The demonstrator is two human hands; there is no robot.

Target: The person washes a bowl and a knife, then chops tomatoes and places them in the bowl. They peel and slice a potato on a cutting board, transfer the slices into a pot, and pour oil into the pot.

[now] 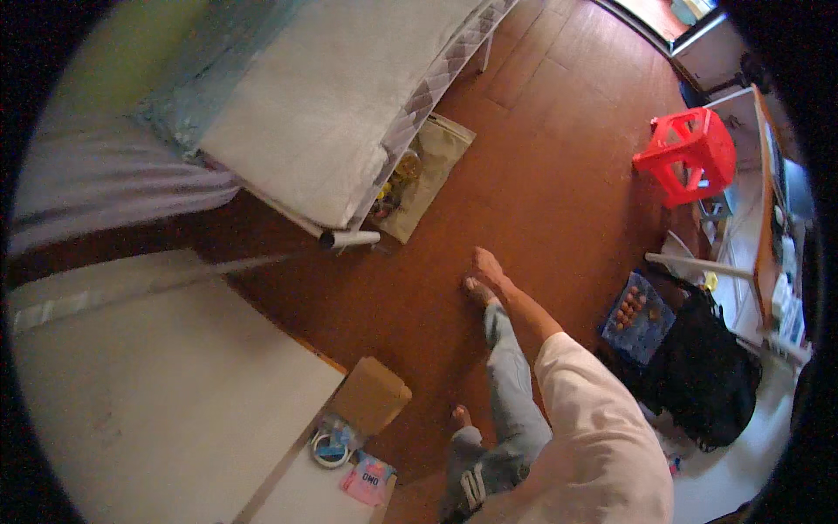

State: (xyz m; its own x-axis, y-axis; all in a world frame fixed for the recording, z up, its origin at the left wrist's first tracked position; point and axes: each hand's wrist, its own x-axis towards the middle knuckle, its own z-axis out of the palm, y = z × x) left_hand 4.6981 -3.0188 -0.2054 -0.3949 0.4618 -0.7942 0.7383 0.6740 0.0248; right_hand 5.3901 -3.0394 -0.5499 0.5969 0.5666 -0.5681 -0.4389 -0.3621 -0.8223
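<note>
My right hand [488, 265] hangs over the reddish-brown floor [524, 196], directly above my forward foot [481, 291]. Its fingers are too small and blurred to make out, and no object shows in it. My left hand is out of view. Ahead and to the left is a bed with a pale mattress [314, 111] and a quilted side. A beige bag or mat [435, 170] sticks out from beneath it, with a clear container [407, 167] and some yellow items by the bed's edge.
A red plastic stool [704, 154] stands at the right. Below it are a bluish plastic tray [638, 344] of small round brown things, beside a black cloth or bag [707, 373]. A cardboard box [373, 396], a white ring [329, 450] and a pink OMO packet [368, 479] are at lower left.
</note>
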